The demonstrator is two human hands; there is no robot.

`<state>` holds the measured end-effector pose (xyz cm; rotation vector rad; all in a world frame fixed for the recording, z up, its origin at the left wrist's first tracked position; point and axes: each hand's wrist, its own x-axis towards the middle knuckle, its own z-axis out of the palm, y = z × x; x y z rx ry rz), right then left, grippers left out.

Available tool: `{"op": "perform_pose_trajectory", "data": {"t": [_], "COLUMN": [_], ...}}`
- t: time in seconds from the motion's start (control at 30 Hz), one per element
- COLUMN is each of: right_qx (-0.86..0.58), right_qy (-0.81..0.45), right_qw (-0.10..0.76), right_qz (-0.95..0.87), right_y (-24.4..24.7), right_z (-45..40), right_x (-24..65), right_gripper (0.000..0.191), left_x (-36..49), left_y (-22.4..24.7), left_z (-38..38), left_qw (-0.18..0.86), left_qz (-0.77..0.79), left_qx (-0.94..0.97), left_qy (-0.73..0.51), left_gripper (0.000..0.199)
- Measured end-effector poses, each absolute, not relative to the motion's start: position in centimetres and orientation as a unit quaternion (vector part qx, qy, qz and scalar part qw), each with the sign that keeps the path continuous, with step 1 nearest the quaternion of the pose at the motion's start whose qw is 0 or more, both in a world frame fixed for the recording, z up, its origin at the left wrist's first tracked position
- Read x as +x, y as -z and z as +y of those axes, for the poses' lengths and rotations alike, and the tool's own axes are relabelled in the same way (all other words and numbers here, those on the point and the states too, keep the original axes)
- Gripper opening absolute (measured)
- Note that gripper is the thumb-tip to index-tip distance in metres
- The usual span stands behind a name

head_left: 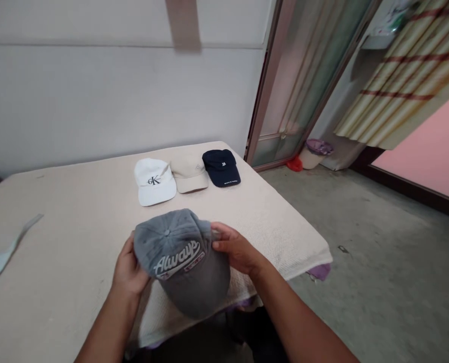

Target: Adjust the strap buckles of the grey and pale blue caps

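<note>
Grey cap (182, 264) held above the near edge of the cloth-covered surface (76, 227). Person's left hand (130, 268) grips its left side; right hand (238, 248) pinches its right. Farther off, left to right: white cap (155, 194), beige cap (188, 174), navy cap (220, 174).

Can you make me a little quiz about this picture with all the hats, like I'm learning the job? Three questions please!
1. True or false: the left hand and the right hand are both holding the gray cap.
2. Pick one: what color is the cap that lies between the white cap and the navy cap?
A) red
B) beige
C) green
3. Fill in the blank: the big letters on the front of the gray cap spell "______".

Key:
1. True.
2. B, the beige cap.
3. Always.
</note>
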<state>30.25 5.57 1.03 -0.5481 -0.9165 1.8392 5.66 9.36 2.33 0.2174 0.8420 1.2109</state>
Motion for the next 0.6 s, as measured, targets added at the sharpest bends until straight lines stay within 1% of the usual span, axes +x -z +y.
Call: {"op": "perform_pose_trajectory", "data": {"t": [0.07, 0.2, 0.3, 0.37, 0.47, 0.53, 0.6], "right_qx": [-0.238, -0.256, -0.263, -0.277, -0.33, -0.388, -0.421], "right_qy": [-0.727, -0.651, -0.577, -0.54, -0.538, -0.578, -0.622], "right_qw": [0.526, 0.621, 0.692, 0.716, 0.706, 0.655, 0.596], "right_qz": [-0.372, -0.354, -0.345, -0.345, -0.321, -0.294, -0.283], "right_y": [-1.1, -1.7, -2.0, -1.7, -0.1, 1.3, 2.3], "right_z": [5.8, 6.0, 6.2, 6.4, 6.6, 6.4, 6.0], "right_x": [32.0, 36.1, 39.3, 41.5, 44.5, 45.9, 46.8], "right_gripper": [0.048, 0.051, 0.054, 0.054, 0.054, 0.052, 0.045], "left_x": [7.7, 10.4, 11.2, 11.4, 11.7, 12.1, 12.7], "left_y": [-2.4, -2.0, -1.6, -1.4, -1.1, -0.7, -0.2], "left_z": [8.8, 7.9, 7.5, 7.4, 7.1, 6.9, 6.6], "left_qw": [0.757, 0.821, 0.834, 0.83, 0.824, 0.817, 0.807], "left_qz": [0.36, 0.313, 0.33, 0.345, 0.362, 0.384, 0.417], "left_qx": [0.098, 0.115, 0.119, 0.131, 0.147, 0.16, 0.178], "left_qy": [-0.536, -0.462, -0.426, -0.418, -0.411, -0.399, -0.378], "left_gripper": [0.032, 0.033, 0.034, 0.033, 0.029, 0.024, 0.021]}}
